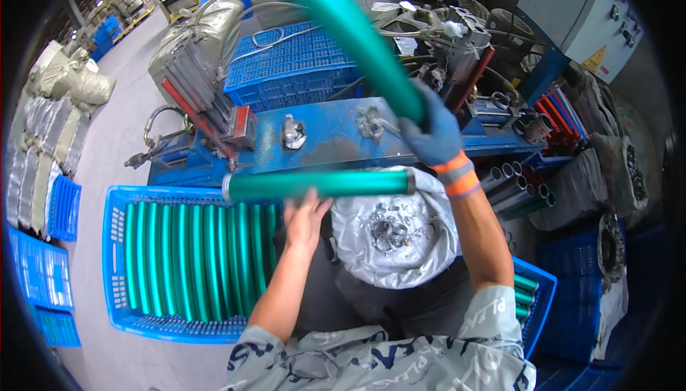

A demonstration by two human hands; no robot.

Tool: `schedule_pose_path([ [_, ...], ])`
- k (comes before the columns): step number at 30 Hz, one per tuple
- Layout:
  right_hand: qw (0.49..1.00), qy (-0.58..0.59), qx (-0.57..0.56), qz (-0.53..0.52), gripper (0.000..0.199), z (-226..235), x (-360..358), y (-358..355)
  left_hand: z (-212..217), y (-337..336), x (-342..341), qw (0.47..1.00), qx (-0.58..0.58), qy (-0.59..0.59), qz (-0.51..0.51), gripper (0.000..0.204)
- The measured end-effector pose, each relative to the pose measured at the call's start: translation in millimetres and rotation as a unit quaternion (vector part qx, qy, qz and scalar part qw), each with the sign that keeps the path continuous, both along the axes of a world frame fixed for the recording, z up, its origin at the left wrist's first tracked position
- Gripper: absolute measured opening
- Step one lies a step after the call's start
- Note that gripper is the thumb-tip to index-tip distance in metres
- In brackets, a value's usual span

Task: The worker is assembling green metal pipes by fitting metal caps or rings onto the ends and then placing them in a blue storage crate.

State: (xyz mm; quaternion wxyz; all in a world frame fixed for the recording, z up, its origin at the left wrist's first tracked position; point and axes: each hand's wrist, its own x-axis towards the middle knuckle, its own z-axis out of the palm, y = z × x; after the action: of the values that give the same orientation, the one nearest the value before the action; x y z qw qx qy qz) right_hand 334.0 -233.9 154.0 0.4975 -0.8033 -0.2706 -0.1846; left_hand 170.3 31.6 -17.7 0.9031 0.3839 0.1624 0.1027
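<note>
My gloved right hand [434,132] is closed around the near end of a raised green tube [357,37], which slants toward the far left above the blue workbench [329,149]. My bare left hand [305,218] contacts the near side of a horizontal green tube [350,183], located along the workbench's near edge; its fingers are blurred, so I cannot tell whether they clamp it.

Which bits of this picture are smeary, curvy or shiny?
In the head view, the raised green tube and the left hand look smeared, probably motion blur; also in the head view, the corners are black and the green tubes in the blue crate look slightly bowed, likely from the fisheye lens; in that head view too, pale shine streaks run along those tubes.
</note>
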Motion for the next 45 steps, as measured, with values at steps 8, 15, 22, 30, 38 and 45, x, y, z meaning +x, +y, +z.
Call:
schedule_pose_path([
  [8,0.937,0.029,0.347,-0.033,0.072,-46,-180,-149,1,-19,221,0.997,-0.016,0.025,0.07,0.056],
  [15,0.923,0.094,0.349,-0.129,0.074,-74,-294,-194,-48,-25,260,0.992,-0.011,0.101,0.068,0.06],
  [22,0.883,0.139,0.43,-0.126,0.072,-92,-309,-179,-56,15,242,0.987,0.024,0.09,0.13,0.065],
  [30,0.769,0.268,0.56,-0.15,0.059,-134,-370,-201,-69,10,83,0.973,0.213,0.083,0.035,0.046],
  [38,0.721,0.252,0.581,-0.28,0.043,-162,-453,-227,-132,99,-8,0.962,0.266,0.063,0.012,0.052],
  [45,0.65,0.163,0.373,-0.642,0.047,-277,-655,-337,-131,18,22,0.924,0.362,0.071,-0.104,0.045],
])
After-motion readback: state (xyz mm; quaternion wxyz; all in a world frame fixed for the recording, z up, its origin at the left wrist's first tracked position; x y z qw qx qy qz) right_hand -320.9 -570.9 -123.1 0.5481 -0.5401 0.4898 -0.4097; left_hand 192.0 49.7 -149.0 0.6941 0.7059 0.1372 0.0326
